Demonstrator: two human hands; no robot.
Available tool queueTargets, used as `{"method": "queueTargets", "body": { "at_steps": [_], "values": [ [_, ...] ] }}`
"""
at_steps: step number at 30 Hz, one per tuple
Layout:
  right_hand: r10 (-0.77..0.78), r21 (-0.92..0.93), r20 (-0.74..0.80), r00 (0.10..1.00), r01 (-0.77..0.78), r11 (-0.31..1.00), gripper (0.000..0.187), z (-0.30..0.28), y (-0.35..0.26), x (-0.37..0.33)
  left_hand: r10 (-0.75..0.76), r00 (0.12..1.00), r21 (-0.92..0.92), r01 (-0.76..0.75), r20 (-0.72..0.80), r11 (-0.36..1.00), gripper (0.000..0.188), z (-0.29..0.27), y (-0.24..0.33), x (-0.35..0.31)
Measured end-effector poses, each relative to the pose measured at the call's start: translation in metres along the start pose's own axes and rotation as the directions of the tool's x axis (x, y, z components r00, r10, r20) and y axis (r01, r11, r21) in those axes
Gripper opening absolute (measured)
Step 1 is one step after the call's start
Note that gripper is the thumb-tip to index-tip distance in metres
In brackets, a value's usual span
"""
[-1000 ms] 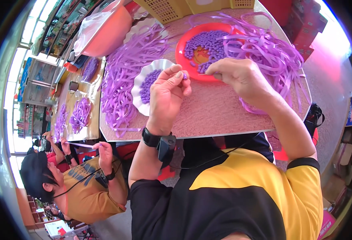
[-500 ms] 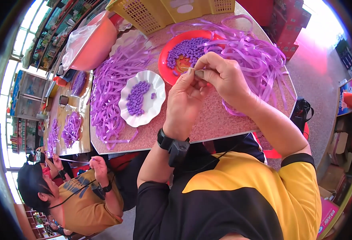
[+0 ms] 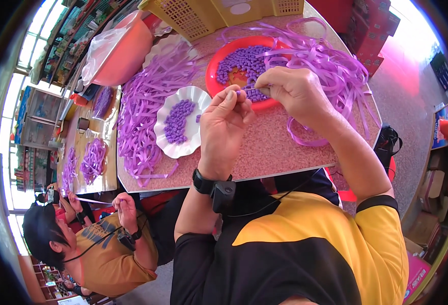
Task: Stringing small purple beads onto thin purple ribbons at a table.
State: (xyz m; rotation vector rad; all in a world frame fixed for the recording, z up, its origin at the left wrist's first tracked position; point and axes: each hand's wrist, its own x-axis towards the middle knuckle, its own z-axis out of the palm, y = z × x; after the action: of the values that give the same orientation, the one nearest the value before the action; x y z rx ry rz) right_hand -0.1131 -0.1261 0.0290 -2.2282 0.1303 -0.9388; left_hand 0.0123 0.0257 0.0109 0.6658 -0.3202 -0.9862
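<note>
My left hand (image 3: 225, 122) pinches a small purple bead (image 3: 239, 93) at its fingertips, over the near edge of a red plate (image 3: 211, 81). My right hand (image 3: 301, 94) is closed just to the right, its thumb and forefinger gripping a thin pale strand (image 3: 251, 90) that runs across to the bead. Whether the strand passes through the bead is too small to tell. Loose purple beads (image 3: 242, 57) cover much of the red plate. Left of my left hand, a white scalloped dish (image 3: 183, 149) holds more purple beads (image 3: 177, 122).
Purple ribbons lie in a heap (image 3: 336, 76) on the right and another (image 3: 140, 112) on the left. A yellow basket (image 3: 208, 23) and a pink basin (image 3: 127, 53) stand at the back. To my left, another person (image 3: 112, 254) sits holding a ribbon.
My hands have drawn slightly apart, the left one moving a little left and the right one right. A purple bead now shows at my left fingertips.
</note>
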Motion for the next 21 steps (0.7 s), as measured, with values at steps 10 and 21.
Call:
{"method": "queueTargets", "body": {
  "at_steps": [10,21],
  "values": [
    [-0.012,-0.03,0.012,1.0,0.012,0.999,0.017,-0.0008,-0.0014,-0.0009,0.025,1.0,0.022,-0.025,-0.009,0.999,0.015,0.001,-0.0024,0.0027],
    [-0.007,-0.039,-0.011,1.0,0.007,0.999,0.014,-0.0001,0.0001,-0.0006,0.061,0.998,0.065,-0.061,0.0,0.996,0.014,0.0034,-0.005,0.0036]
  ]
}}
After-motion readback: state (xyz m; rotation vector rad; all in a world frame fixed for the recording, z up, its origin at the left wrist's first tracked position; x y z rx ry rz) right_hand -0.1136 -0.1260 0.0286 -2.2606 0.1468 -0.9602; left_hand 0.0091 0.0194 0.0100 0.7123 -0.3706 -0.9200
